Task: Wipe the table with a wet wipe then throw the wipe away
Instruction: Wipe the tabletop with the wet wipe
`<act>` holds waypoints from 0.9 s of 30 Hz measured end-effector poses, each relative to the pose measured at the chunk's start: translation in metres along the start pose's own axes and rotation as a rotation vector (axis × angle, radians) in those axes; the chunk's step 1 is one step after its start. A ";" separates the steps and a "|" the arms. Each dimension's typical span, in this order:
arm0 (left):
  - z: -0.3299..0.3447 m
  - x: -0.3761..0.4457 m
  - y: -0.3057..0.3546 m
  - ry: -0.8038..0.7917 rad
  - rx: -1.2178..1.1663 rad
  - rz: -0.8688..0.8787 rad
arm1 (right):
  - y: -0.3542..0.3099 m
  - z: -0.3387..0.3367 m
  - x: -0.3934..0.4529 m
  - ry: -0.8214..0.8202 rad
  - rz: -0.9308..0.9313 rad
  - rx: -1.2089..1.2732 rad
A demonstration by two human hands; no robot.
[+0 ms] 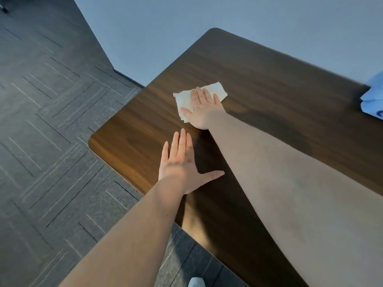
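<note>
A white wet wipe (pixel 187 98) lies spread on the dark wooden table (pixel 269 79), near its left end. My right hand (pixel 202 109) presses flat on the wipe with the fingers stretched out, covering its middle. My left hand (pixel 182 164) rests flat on the tabletop closer to me, fingers apart and thumb pointing right, with nothing in it. The two hands are apart, the left one just below the right wrist.
A light blue packet (pixel 373 98) lies at the table's right edge, partly cut off. Grey patterned carpet (pixel 51 131) lies to the left and in front of the table. A pale wall (pixel 165 27) stands behind. A shoe tip (pixel 196 282) shows at the bottom.
</note>
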State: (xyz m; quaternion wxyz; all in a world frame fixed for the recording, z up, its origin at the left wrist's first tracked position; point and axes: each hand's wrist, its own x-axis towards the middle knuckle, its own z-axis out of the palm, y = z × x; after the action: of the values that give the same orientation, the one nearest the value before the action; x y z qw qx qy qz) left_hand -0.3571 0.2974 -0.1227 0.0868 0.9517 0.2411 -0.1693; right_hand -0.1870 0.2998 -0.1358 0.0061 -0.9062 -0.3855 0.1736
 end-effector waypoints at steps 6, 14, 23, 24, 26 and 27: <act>-0.001 0.000 0.001 -0.038 0.001 -0.006 | 0.018 0.008 -0.028 0.006 0.013 0.012; -0.012 -0.005 0.010 -0.112 0.229 0.081 | 0.108 0.027 -0.127 0.016 0.213 0.094; 0.009 -0.036 0.148 -0.039 0.177 0.419 | 0.247 0.057 -0.297 0.018 0.613 0.204; 0.013 -0.041 0.169 -0.040 0.171 0.469 | 0.262 0.062 -0.319 0.018 0.665 0.218; 0.021 -0.054 0.212 -0.056 0.170 0.559 | 0.291 0.073 -0.365 0.025 0.764 0.250; 0.025 -0.061 0.232 -0.070 0.175 0.597 | 0.304 0.079 -0.387 0.037 0.812 0.267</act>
State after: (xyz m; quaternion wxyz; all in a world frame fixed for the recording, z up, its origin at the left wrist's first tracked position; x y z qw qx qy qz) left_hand -0.3015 0.0635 -0.1043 0.0586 0.9779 -0.0674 -0.1890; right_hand -0.2489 -0.1953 -0.1338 0.0613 -0.9787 0.0287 0.1940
